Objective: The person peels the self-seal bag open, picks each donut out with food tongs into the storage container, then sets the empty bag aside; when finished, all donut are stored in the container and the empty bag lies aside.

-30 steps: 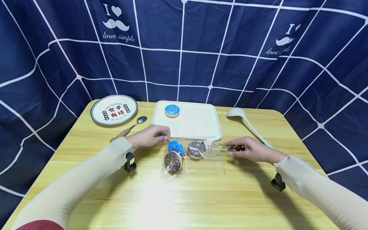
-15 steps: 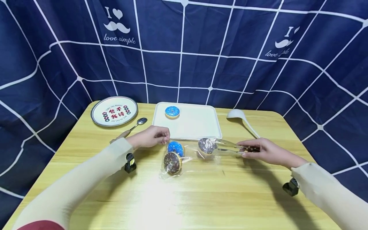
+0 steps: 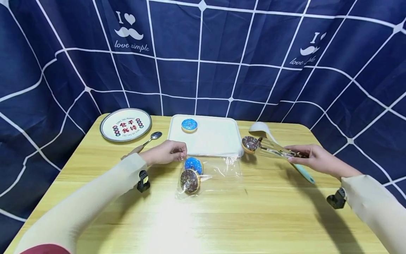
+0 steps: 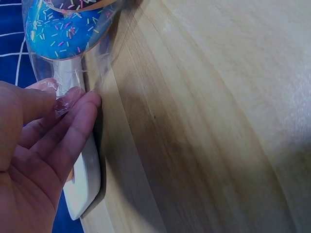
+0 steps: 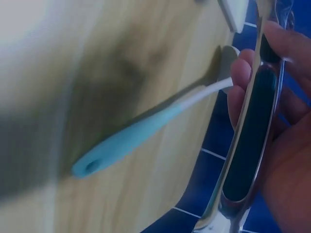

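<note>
My left hand (image 3: pixel 166 152) pinches the edge of a clear plastic bag (image 3: pixel 223 173) that lies in front of the tray. In the bag are a blue sprinkled donut (image 3: pixel 193 165) and, overlapping it, a chocolate donut (image 3: pixel 190 181). The left wrist view shows bag film (image 4: pixel 62 104) between thumb and fingertips. My right hand (image 3: pixel 317 160) grips metal tongs (image 3: pixel 275 149), whose dark handle inlay (image 5: pixel 250 136) shows up close in the right wrist view. Held at the tongs' tips, outside the bag, is another chocolate donut (image 3: pixel 250 144), just right of the tray.
A white tray (image 3: pixel 219 135) bearing a blue donut (image 3: pixel 189 125) stands at the back. To its left are a printed plate (image 3: pixel 108 121) and a spoon (image 3: pixel 155 135). A white ladle (image 3: pixel 258 127) with a turquoise handle (image 3: pixel 304 173) lies beneath the right hand and tongs.
My right hand has moved right with the tongs, drawing the chocolate donut out of the bag and up beside the tray. The left hand keeps its place on the bag.
</note>
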Demonstrator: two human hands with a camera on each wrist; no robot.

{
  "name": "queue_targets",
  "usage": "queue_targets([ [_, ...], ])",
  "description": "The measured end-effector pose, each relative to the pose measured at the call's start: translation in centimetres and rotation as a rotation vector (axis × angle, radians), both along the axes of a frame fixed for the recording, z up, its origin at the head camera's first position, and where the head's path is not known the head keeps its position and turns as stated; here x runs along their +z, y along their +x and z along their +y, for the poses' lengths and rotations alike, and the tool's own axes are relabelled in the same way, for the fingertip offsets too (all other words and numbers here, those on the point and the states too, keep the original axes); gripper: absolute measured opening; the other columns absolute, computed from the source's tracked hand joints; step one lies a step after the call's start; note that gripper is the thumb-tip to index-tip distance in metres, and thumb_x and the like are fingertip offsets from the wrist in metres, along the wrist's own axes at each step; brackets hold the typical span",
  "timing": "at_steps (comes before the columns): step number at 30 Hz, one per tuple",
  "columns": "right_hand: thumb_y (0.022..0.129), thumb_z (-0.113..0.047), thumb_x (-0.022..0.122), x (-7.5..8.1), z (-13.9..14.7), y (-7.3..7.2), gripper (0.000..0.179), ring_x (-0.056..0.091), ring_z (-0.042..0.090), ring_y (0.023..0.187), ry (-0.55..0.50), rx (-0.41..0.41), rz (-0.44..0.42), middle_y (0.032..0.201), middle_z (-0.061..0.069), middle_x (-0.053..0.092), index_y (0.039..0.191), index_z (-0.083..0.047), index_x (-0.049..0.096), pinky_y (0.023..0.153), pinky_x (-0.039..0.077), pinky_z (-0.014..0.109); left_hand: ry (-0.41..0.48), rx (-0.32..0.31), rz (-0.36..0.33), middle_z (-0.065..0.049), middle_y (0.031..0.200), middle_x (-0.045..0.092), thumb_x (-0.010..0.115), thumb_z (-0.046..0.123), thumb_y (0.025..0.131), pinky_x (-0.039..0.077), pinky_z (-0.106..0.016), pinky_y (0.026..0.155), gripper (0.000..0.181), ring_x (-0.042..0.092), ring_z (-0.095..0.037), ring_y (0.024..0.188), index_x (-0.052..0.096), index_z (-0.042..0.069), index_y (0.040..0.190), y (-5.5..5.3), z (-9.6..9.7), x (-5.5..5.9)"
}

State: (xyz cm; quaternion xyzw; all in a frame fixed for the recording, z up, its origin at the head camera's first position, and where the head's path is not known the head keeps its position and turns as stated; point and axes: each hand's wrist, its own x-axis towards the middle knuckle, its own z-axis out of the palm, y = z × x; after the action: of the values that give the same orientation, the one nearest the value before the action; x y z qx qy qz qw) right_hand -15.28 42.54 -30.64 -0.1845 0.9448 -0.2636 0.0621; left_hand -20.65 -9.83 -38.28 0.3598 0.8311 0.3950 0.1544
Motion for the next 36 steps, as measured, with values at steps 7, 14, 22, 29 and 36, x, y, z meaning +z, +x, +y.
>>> queue_targets([
  [7,0.103,-0.024,0.068,0.9,-2.0,-3.8,0.051,0.067,-0.006,0.087,0.043,-0.056,-0.024,0.138,0.029,0.065,0.148,-0.001,0.057,0.075,0.053,0.015,-0.013,0.014,-0.012,-0.017,0.093,0.072,0.056,-0.004,0.103,0.061,-0.027,0.079,0.011,0.07,-0.024,0.086,0.063,0.001,0.095,0.2,0.3,0.1],
  [14,0.101,-0.019,0.07,-0.1,-6.2,-8.0,0.049,0.06,-0.003,0.068,0.034,-0.017,0.03,0.11,0.024,0.077,0.144,0.002,0.059,0.066,0.048,0.018,-0.023,0.019,-0.002,-0.015,0.093,0.072,0.056,-0.004,0.102,0.061,-0.027,0.08,0.012,0.069,-0.022,0.086,0.063,0.001,0.095,0.1,0.3,0.2],
  [22,0.099,-0.015,0.071,-2.0,-10.3,-10.9,0.05,0.058,0.004,0.067,0.018,-0.015,0.017,0.116,0.029,0.072,0.142,0.007,0.058,0.058,0.046,0.021,-0.037,0.032,-0.013,-0.015,0.092,0.071,0.055,-0.002,0.103,0.058,-0.024,0.078,0.012,0.067,-0.02,0.085,0.062,0.001,0.095,-0.1,0.3,0.2],
  [29,0.099,-0.012,0.068,-3.8,-12.2,-11.8,0.045,0.067,0.035,0.105,0.042,0.025,0.074,0.129,0.032,0.068,0.137,0.011,0.06,0.097,0.055,0.046,-0.029,0.028,-0.016,-0.014,0.09,0.07,0.055,-0.003,0.103,0.057,-0.024,0.075,0.013,0.066,-0.021,0.083,0.062,0.002,0.094,-0.3,0.5,0.2],
  [36,0.097,-0.009,0.07,-4.4,-12.9,-11.9,0.044,0.065,0.038,0.106,0.038,0.043,0.084,0.126,0.033,0.069,0.135,0.012,0.061,0.103,0.051,0.056,-0.029,0.03,-0.027,-0.014,0.091,0.071,0.055,-0.002,0.104,0.057,-0.025,0.076,0.013,0.066,-0.019,0.083,0.062,0.002,0.094,-0.3,0.6,0.3],
])
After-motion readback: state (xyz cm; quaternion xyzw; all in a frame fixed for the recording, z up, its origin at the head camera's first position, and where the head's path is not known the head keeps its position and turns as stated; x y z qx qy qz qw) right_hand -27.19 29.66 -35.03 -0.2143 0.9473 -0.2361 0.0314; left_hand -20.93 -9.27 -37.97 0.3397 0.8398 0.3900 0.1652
